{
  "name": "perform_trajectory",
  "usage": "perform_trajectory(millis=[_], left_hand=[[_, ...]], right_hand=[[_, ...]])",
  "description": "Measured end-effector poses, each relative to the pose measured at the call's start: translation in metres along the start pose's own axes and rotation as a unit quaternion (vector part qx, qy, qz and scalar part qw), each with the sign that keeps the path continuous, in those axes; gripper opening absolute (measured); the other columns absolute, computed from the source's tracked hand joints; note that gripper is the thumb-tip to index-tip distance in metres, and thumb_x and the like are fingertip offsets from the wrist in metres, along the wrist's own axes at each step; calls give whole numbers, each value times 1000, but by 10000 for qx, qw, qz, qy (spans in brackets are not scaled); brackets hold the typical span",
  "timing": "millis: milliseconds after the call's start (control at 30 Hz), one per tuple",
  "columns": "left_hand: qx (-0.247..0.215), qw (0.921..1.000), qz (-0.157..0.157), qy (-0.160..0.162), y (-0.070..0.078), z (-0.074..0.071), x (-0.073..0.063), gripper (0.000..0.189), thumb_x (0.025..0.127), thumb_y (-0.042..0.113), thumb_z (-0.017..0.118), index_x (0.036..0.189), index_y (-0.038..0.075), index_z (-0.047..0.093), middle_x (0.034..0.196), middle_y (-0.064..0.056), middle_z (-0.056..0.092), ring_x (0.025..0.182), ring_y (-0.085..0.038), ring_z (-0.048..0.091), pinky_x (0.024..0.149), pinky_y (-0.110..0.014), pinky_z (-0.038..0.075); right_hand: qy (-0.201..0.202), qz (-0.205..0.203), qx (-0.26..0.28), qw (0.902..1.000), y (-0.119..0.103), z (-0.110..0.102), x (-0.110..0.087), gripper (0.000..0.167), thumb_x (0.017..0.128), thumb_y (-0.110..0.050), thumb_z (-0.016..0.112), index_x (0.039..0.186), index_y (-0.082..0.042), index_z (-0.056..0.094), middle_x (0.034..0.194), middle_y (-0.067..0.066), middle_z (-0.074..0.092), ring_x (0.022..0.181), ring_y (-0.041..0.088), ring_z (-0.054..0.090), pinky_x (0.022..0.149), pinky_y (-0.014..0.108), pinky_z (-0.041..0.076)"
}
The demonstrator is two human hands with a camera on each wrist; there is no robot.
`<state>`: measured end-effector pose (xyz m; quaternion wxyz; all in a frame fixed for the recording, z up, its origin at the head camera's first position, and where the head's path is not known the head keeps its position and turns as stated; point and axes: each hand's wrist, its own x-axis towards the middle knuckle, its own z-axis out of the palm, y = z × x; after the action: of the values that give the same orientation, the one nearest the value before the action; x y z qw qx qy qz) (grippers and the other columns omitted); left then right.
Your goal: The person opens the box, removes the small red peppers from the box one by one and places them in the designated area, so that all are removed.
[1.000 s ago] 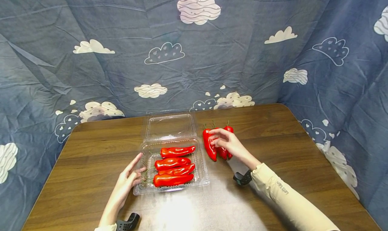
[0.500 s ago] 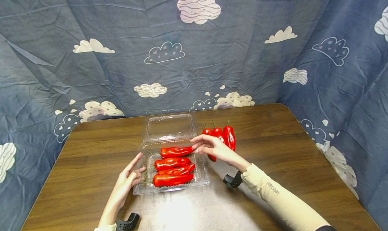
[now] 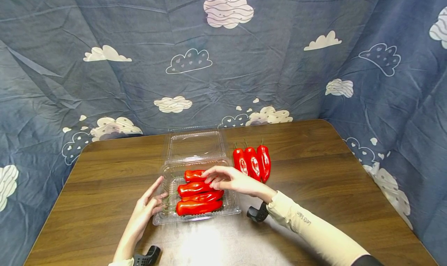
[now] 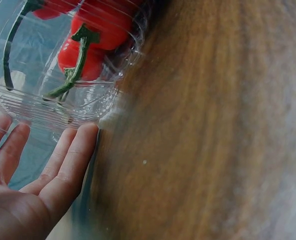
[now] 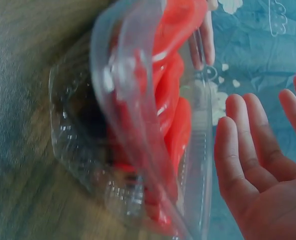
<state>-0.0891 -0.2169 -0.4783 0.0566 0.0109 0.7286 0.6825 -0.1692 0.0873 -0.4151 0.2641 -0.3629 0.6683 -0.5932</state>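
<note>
Right hand [image 3: 232, 180] had moved left since a second earlier, off the loose peppers and over the right half of the clear container [image 3: 233, 209]. Fingers loosely bent and apart, nothing held; couldn't tell if they touched the peppers below. Left hand [image 3: 144, 204] hadn't moved: fingers spread and extended, fingertips against the container's left wall, nothing gripped. Hands were apart, one each side.

Inside the container: four red peppers [image 3: 199, 208], lying crosswise in a column, stems toward the left hand, the farthest partly hidden by the right fingers. Lid [image 3: 196, 146] was open, folded back behind the base. Three red peppers [image 3: 252, 163] sat just right of the container, side by side, stems pointing away from the person. Black wrist mount [image 3: 257, 213] and cream sleeve [image 3: 310, 225] showed on the right arm. Wooden table [image 3: 307, 161] under everything; blue cloud-print curtain [image 3: 262, 64] behind.
</note>
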Motion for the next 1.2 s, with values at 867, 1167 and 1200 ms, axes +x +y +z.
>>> perform_trajectory(millis=[867, 1167, 1200], left_hand=[[42, 10000, -65, 13, 1, 1, -1, 64, 90, -3, 40, 151, 13, 29, 156, -6, 23, 117, -12, 53, 85, -29, 51], [57, 9999, -115, 42, 1, 2, -1, 64, 90, -3, 40, 151, 13, 29, 156, -6, 24, 117, -11, 53, 85, -29, 50], [73, 9999, -124, 48, 1, 2, -1, 65, 90, -3, 40, 151, 13, 29, 156, -6, 24, 117, -10, 53, 85, -29, 50]], right_hand=[[-1385, 90, -1111, 9841, 10, 31, 12, 37, 90, 0, 55, 127, -2, 58, 130, 8, 56, 114, 19, 54, 99, 32, 43], [-1295, 190, -1426, 9811, 11, 31, 12, 37, 88, 4, 55, 122, -5, 64, 125, 5, 60, 112, 18, 55, 96, 27, 44], [-1279, 191, -1438, 9811, 11, 31, 13, 37, 87, 5, 55, 121, -6, 65, 124, 4, 60, 111, 17, 55, 95, 27, 44]])
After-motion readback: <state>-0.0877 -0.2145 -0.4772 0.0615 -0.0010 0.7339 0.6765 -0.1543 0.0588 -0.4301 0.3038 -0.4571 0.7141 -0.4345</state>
